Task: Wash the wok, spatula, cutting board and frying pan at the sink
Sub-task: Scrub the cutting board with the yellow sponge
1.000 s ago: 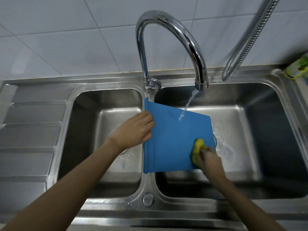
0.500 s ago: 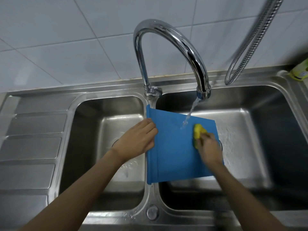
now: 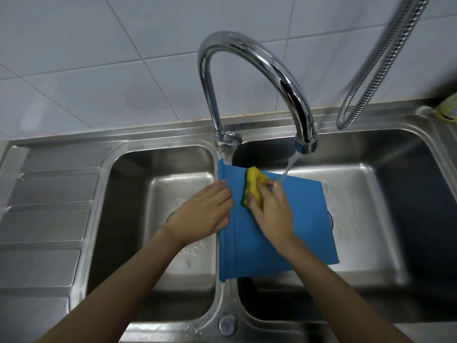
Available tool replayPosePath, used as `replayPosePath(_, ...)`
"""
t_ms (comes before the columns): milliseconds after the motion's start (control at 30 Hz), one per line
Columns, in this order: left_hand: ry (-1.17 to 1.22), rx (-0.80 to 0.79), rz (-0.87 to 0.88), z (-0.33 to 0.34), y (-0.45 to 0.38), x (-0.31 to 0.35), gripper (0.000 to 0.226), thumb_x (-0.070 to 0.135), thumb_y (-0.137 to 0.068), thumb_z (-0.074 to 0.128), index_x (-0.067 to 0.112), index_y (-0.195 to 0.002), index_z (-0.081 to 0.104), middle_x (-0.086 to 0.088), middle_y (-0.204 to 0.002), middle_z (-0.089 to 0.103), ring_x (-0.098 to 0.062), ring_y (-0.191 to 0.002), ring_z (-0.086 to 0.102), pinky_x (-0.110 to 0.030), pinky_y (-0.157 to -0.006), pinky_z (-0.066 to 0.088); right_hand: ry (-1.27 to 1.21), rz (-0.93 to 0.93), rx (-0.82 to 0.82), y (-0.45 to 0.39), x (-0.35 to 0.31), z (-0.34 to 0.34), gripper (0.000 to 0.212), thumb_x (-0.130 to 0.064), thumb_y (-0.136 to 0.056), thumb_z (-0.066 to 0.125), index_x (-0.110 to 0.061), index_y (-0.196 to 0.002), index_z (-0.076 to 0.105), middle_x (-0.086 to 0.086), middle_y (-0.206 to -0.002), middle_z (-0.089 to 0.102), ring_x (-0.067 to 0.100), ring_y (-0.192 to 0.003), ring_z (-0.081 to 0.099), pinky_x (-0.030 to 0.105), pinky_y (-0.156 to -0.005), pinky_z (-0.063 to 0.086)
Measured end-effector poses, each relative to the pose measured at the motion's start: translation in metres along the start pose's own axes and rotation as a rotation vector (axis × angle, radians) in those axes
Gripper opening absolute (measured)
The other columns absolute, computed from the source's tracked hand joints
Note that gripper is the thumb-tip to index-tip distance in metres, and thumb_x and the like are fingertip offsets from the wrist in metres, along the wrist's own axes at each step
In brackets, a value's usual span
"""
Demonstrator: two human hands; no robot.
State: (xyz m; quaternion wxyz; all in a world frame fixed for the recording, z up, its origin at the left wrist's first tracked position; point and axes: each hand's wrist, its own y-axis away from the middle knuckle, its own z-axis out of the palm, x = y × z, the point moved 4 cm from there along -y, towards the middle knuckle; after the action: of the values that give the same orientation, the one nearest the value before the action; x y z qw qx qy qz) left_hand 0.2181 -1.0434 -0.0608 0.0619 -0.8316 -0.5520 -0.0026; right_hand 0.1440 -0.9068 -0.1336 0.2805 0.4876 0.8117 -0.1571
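Two hands on blue cutting board (image 3: 277,238), yellow sponge (image 3: 254,186), running faucet (image 3: 257,70), hose (image 3: 385,63)

We see a chrome gooseneck faucet (image 3: 259,68) running water (image 3: 288,167) over the right basin, a ribbed draining board (image 3: 47,209) at left, a looped metal shower hose (image 3: 376,70) against white wall tiles (image 3: 86,58), and a yellow-green bottle (image 3: 448,108) at the far right edge.
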Motion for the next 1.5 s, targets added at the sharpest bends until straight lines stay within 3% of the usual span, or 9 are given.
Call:
replayPosePath(233, -0.015, 0.004, -0.020, 0.001, 0.000, 0.001, 0.016, 0.011, -0.090, 0.047, 0.007, -0.086, 0.063, -0.009, -0.091, 0.060, -0.026, -0.095, 0.059, -0.034, -0.108, 0.039, 0.069, 0.534, -0.228, -0.027, 0.155, -0.008, 0.055, -0.046, -0.095, 0.039, -0.006, -0.132, 0.049, 0.027, -0.123, 0.044, 0.045, -0.103, 0.053, 0.044, -0.090, 0.044)
replayPosePath(367, -0.035, -0.004, -0.029, 0.000, -0.001, 0.003, 0.020, 0.012, -0.090, 0.044, 0.006, -0.086, 0.063, -0.009, -0.091, 0.060, -0.026, -0.094, 0.059, -0.039, -0.105, 0.044, 0.212, 0.645, -0.384, 0.026, 0.199, -0.029, 0.048, -0.038, -0.092, 0.053, -0.002, -0.124, 0.052, 0.026, -0.111, 0.052, 0.043, -0.095, 0.057, 0.041, -0.085, 0.045)
replayPosePath(467, -0.058, 0.002, -0.053, 0.002, 0.001, 0.005, 0.023, 0.012, -0.090, 0.042, 0.005, -0.088, 0.064, -0.012, -0.093, 0.062, -0.029, -0.098, 0.060, -0.039, -0.110, 0.038, 0.092, 0.547, -0.293, 0.063, 0.146, -0.030, 0.046, -0.031, -0.086, 0.064, -0.007, -0.123, 0.053, 0.020, -0.109, 0.048, 0.041, -0.095, 0.056, 0.040, -0.082, 0.043)
replayPosePath(633, -0.045, -0.023, -0.062, 0.007, 0.004, 0.007, 0.019, 0.010, -0.088, 0.045, 0.002, -0.090, 0.062, -0.017, -0.096, 0.060, -0.035, -0.100, 0.059, -0.044, -0.111, 0.038, -0.205, 0.078, -0.201, 0.099, -0.006, -0.005, 0.050, -0.044, -0.077, 0.061, -0.027, -0.123, 0.049, 0.002, -0.120, 0.042, 0.018, -0.095, 0.051, 0.033, -0.079, 0.045)
replayPosePath(767, -0.072, -0.032, -0.053, 0.009, 0.004, 0.005, 0.021, 0.011, -0.089, 0.044, 0.002, -0.092, 0.063, -0.017, -0.098, 0.060, -0.034, -0.104, 0.058, -0.040, -0.114, 0.031, -0.235, 0.017, -0.132, 0.100, -0.004, -0.007, 0.041, -0.041, -0.073, 0.060, -0.026, -0.112, 0.053, 0.005, -0.110, 0.048, 0.023, -0.087, 0.057, 0.032, -0.070, 0.048)
replayPosePath(1067, -0.045, -0.017, -0.082, 0.009, 0.003, 0.007, 0.021, 0.010, -0.090, 0.043, 0.003, -0.091, 0.062, -0.015, -0.098, 0.059, -0.033, -0.104, 0.056, -0.039, -0.108, 0.039, 0.134, 0.747, -0.445, 0.090, 0.168, -0.039, 0.051, -0.031, -0.086, 0.061, -0.005, -0.125, 0.042, 0.022, -0.122, 0.048, 0.041, -0.108, 0.052, 0.042, -0.090, 0.043)
replayPosePath(1167, -0.035, -0.007, -0.080, 0.007, 0.002, 0.008, 0.020, 0.010, -0.089, 0.041, 0.004, -0.089, 0.060, -0.015, -0.095, 0.058, -0.033, -0.101, 0.056, -0.039, -0.104, 0.042, 0.075, 0.623, -0.382, 0.087, 0.124, -0.033, 0.045, -0.026, -0.083, 0.064, -0.004, -0.118, 0.046, 0.020, -0.119, 0.047, 0.041, -0.103, 0.053, 0.038, -0.088, 0.041)
replayPosePath(1333, -0.030, -0.012, -0.061, 0.010, 0.002, 0.006, 0.018, 0.009, -0.088, 0.042, 0.004, -0.087, 0.059, -0.016, -0.095, 0.058, -0.035, -0.100, 0.056, -0.042, -0.106, 0.041, -0.197, 0.142, -0.273, 0.094, -0.006, -0.013, 0.046, -0.028, -0.080, 0.070, -0.015, -0.119, 0.051, 0.003, -0.117, 0.039, 0.020, -0.096, 0.050, 0.027, -0.084, 0.038)
replayPosePath(1500, -0.040, -0.005, -0.034, 0.012, 0.002, 0.007, 0.019, 0.009, -0.089, 0.042, 0.004, -0.088, 0.060, -0.016, -0.096, 0.059, -0.033, -0.101, 0.058, -0.046, -0.104, 0.045, -0.300, -0.002, -0.095, 0.100, 0.020, -0.006, 0.043, -0.016, -0.075, 0.066, -0.013, -0.117, 0.057, 0.003, -0.118, 0.046, 0.007, -0.106, 0.045, 0.008, -0.093, 0.033)
